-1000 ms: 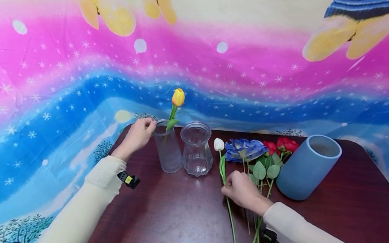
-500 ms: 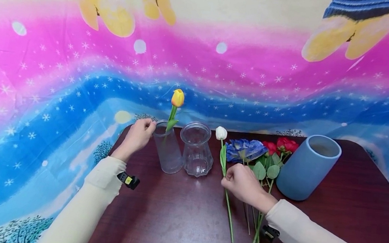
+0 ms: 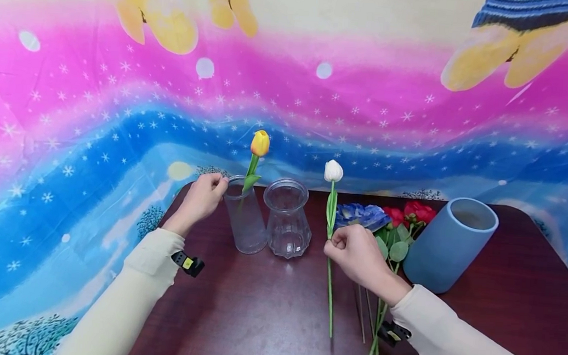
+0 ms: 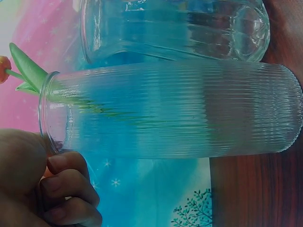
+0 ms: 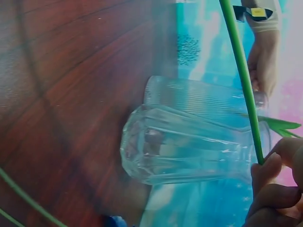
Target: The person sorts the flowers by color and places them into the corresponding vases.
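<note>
My left hand [image 3: 203,198] pinches the rim of the ribbed clear glass vase [image 4: 180,111], thumb and curled fingers at its mouth. A yellow-orange tulip [image 3: 260,143] stands in that vase, leaning a little right, its stem blurred through the glass. In my right hand [image 3: 357,258] the stem of a white tulip [image 3: 334,171] is pinched between thumb and fingers; the flower is nearly upright above the table, and its green stem [image 5: 241,71] crosses the right wrist view. Between the hands stands a waisted clear glass vase [image 3: 289,227], beside the ribbed one.
Blue flowers [image 3: 362,216] and red flowers [image 3: 419,211] lie on the dark wooden table [image 3: 255,313], their stems toward me, partly behind my right hand. A blue vase [image 3: 447,249] stands at the right. A printed cloth [image 3: 289,101] hangs behind the table.
My right hand has raised the white tulip from the table, and its bloom has moved up and slightly right. The stem has swung closer to upright. My left hand stays on the ribbed vase.
</note>
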Action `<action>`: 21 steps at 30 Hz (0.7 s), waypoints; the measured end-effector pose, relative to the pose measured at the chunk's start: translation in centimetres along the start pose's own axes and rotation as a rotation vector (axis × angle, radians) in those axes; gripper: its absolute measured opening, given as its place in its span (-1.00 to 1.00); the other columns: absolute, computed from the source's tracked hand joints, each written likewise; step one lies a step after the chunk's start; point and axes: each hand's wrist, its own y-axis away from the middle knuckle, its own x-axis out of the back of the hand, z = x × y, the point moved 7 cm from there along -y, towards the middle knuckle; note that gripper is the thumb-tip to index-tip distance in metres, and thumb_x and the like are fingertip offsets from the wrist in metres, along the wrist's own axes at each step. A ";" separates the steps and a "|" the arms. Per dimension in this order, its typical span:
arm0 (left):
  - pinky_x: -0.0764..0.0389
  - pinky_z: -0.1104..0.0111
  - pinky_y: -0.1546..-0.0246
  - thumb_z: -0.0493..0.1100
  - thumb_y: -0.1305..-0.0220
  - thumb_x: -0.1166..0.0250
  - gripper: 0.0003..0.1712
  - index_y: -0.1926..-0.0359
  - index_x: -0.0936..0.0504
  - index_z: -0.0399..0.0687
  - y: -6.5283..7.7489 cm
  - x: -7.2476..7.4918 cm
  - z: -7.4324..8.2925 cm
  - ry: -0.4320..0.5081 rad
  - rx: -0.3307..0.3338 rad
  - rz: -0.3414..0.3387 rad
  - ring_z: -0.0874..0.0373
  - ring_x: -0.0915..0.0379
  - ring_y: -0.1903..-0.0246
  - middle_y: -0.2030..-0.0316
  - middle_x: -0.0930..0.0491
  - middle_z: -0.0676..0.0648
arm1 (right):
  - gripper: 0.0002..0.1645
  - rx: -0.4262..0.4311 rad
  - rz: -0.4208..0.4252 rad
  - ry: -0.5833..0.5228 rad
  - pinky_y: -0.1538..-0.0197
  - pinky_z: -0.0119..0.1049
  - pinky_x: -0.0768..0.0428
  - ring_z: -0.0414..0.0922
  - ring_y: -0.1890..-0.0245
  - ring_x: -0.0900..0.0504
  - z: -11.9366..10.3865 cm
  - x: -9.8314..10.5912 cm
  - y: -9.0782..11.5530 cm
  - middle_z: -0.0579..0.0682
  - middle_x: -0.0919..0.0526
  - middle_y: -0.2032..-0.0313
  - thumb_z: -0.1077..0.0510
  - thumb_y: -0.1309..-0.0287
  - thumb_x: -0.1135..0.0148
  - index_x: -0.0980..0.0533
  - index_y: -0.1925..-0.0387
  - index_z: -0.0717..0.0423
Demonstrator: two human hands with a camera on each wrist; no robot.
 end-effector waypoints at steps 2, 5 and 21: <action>-0.33 0.28 0.45 0.02 -0.60 0.06 -0.54 0.50 -0.32 -0.06 0.0 0.0 0.0 0.002 -0.001 0.001 0.04 -0.32 0.52 0.49 -0.46 -0.09 | -0.70 0.000 0.024 -0.005 0.49 -0.41 -0.18 -0.29 0.68 -0.11 -0.3 0.3 -0.1 -0.23 -0.22 0.74 0.26 -0.03 -0.19 -0.42 0.74 -0.01; -0.33 0.28 0.45 0.02 -0.60 0.06 -0.54 0.50 -0.32 -0.06 0.1 0.0 0.0 0.000 -0.002 0.003 0.04 -0.32 0.52 0.49 -0.46 -0.10 | -0.74 -0.001 0.059 -0.027 0.50 -0.40 -0.19 -0.29 0.68 -0.14 -0.8 0.7 -0.2 -0.22 -0.28 0.74 0.24 -0.05 -0.23 -0.49 0.70 0.00; -0.34 0.28 0.45 0.00 -0.60 0.05 -0.55 0.50 -0.31 -0.06 0.0 0.0 0.0 0.011 -0.002 0.003 0.03 -0.32 0.53 0.50 -0.45 -0.10 | -0.77 0.103 0.235 -0.136 0.51 -0.41 -0.34 -0.28 0.70 -0.35 -2.9 2.3 0.0 -0.19 -0.49 0.73 0.26 -0.10 -0.30 -0.59 0.63 -0.01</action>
